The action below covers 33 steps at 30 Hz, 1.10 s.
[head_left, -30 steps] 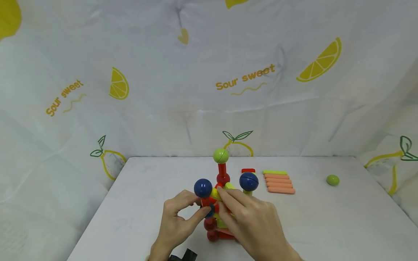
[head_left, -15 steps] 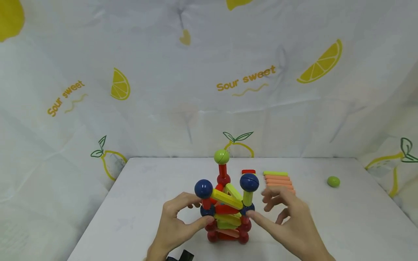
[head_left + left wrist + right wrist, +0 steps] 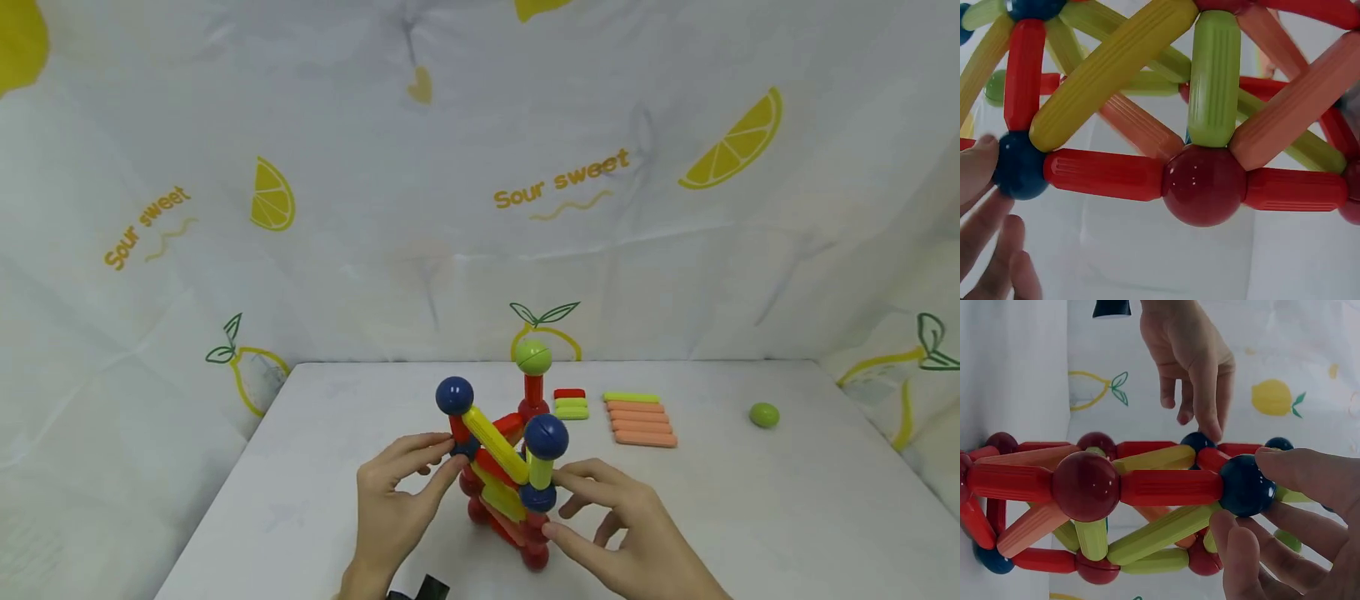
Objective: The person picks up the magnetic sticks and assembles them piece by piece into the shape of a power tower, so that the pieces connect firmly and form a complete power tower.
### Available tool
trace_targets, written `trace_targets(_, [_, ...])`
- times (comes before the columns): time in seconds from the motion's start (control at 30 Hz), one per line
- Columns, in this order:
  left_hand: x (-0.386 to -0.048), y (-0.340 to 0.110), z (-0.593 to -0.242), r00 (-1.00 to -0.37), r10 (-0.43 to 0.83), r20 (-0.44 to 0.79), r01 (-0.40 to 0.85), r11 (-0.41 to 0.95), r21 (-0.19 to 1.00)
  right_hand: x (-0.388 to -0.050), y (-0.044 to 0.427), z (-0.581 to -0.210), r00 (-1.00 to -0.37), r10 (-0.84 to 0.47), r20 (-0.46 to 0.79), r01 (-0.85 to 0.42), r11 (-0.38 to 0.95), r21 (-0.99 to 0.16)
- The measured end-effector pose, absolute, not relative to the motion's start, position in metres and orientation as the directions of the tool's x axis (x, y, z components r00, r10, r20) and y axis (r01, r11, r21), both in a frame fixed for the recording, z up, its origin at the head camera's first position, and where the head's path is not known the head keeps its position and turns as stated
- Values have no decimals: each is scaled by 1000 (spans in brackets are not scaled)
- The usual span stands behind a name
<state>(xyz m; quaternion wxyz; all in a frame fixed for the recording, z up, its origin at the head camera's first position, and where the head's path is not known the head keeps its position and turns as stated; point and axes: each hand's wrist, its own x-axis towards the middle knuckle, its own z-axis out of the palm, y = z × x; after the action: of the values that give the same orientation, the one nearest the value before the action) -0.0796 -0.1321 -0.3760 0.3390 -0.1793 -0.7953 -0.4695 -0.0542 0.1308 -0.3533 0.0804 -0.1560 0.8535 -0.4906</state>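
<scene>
A tower of coloured rods and balls stands at the table's middle, turned at an angle. Blue balls top its two nearer posts, with a green ball on the rear one. A yellow rod slants between the nearer posts. With thumb and fingers, my left hand pinches the blue joint ball of the left post. My right hand has thumb and fingers around the blue joint ball of the right post. Part of the tower's back is hidden in the head view.
Behind the tower lie a short red rod and short green rods. To their right are a long green rod and several orange rods. A loose green ball sits far right. A printed cloth hangs behind the table.
My right hand came off the yellow rod, opened, then took hold at the right post. The tower has turned, its left post moving back and its right post nearer.
</scene>
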Motion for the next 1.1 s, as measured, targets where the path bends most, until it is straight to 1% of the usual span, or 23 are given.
trace_targets(0.07, [-80, -130, -376, -732, -23, 681, 580, 504, 640, -53, 129, -354, -922, -387, 24, -214, 455, -865])
trace_targets(0.13, [-80, -130, -376, -775, 12, 632, 548, 511, 662, -53, 127, -355, -905, -425, 23, -232, 446, -865])
trace_targets(0.23, [-78, -130, -375, -845, 104, 525, 498, 514, 699, -53, 124, -358, -873, -484, 50, -278, 411, -868])
trace_targets(0.3, [-77, -131, -374, -871, 181, 456, 480, 506, 717, -54, 122, -360, -843, -533, 71, -312, 378, -871])
trace_targets(0.43, [-75, -129, -374, -875, 308, 373, 482, 485, 730, -54, 115, -365, -783, -613, 110, -380, 331, -864])
trace_targets(0.6, [-78, -121, -375, -858, 352, 373, 505, 453, 735, -53, 112, -367, -723, -668, 176, -470, 290, -834])
trace_targets(0.67, [-80, -120, -375, -855, 351, 382, 510, 436, 741, -54, 118, -365, -705, -694, 146, -455, 285, -844])
trace_targets(0.77, [-82, -121, -375, -842, 362, 399, 528, 403, 748, -59, 140, -357, -685, -728, 33, -391, 329, -859])
trace_targets(0.8, [-83, -121, -375, -838, 367, 404, 534, 394, 748, -62, 150, -353, -688, -726, -5, -375, 361, -854])
trace_targets(0.87, [-84, -123, -376, -830, 376, 412, 543, 373, 753, -70, 172, -350, -712, -702, -23, -378, 411, -829])
trace_targets(0.93, [-86, -124, -379, -821, 389, 418, 549, 340, 763, -80, 192, -351, -766, -642, 33, -428, 470, -772])
trace_targets(1.0, [-88, -125, -382, -814, 403, 420, 554, 317, 770, -93, 206, -355, -835, -544, 82, -437, 566, -699])
trace_targets(1.1, [-91, -126, -387, -810, 422, 407, 546, 291, 785, -115, 215, -372, -919, -374, 122, -371, 721, -585])
